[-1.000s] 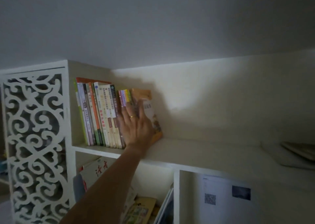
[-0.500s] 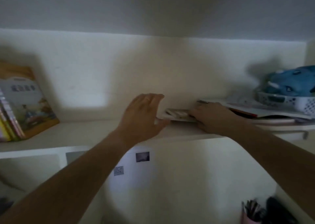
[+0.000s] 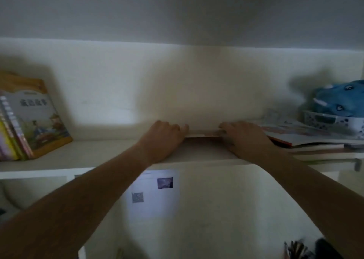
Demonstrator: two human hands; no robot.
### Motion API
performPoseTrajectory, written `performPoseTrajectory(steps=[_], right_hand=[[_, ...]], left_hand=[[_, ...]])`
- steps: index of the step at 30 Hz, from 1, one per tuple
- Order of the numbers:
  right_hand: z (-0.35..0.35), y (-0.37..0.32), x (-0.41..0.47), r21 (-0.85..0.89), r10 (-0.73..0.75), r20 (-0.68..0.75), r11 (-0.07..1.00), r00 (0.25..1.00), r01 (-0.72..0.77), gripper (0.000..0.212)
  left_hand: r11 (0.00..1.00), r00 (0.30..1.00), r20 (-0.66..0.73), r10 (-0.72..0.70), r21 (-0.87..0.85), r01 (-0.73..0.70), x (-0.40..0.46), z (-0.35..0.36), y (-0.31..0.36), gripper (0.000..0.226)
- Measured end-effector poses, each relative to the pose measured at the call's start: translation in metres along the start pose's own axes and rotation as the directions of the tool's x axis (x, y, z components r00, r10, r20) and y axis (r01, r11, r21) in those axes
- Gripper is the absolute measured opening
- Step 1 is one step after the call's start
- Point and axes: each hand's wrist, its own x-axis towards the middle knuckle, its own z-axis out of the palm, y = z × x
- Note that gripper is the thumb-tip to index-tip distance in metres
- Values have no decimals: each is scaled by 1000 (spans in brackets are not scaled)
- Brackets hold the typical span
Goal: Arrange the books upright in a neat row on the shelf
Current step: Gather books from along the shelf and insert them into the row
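A thin book [image 3: 202, 135] lies flat on the white shelf [image 3: 94, 156], between both hands. My left hand [image 3: 165, 138] grips its left end with curled fingers. My right hand [image 3: 246, 138] holds its right end the same way. A stack of flat books [image 3: 307, 140] lies to the right of that hand. At the far left a row of books [image 3: 11, 132] stands leaning, with a yellow-framed picture book [image 3: 39, 118] outermost. The rest of that row is cut off by the frame edge.
A white basket [image 3: 332, 120] holding a blue plush toy [image 3: 342, 99] sits at the shelf's right end behind the stack. A sheet with printed squares [image 3: 155, 191] hangs below the shelf. Pens in a cup [image 3: 295, 249] show at bottom right.
My view swung right from the standing row. My left hand left that row and took the flat book's left end; my right hand came in and gripped its right end.
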Motion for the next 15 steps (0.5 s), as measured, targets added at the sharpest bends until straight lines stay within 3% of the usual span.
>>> performPoseTrajectory(steps=[2,4,5,6,8,10,12,14,15], right_hand=[[3,-19,14,152,96,-179,986,979,-68,51],[0,-50,38,495,324,-312,858,893,-139,57],[-7,-70,55,677,436,-238,715,868,-173,60],[-13,-94,73,810,465,-74,544,882,-218,64],[-22,-155,101,924,280,241,227,929,-308,72],[-33,-217,118,935,51,354,-14,934,-354,79],[-42,-270,126,945,-96,310,-79,946,-318,71],[-43,-314,134,964,-167,226,-103,960,-245,37],[-43,-332,137,968,-187,190,-128,964,-215,35]], left_hand=[[987,994,18,-110,-117,112,-38,16,-32,50],[932,963,2,-270,-252,262,-80,18,-60,61],[895,931,-7,-365,-276,349,-98,18,-71,54],[850,883,-12,-469,-277,448,-113,18,-81,42],[695,741,-29,-671,-373,615,-133,14,-96,25],[551,609,-23,-793,-453,701,-147,14,-107,24],[503,552,10,-834,-396,768,-162,14,-121,29],[539,559,95,-824,-177,824,-180,18,-130,30],[559,561,140,-816,-52,827,-188,19,-134,30]])
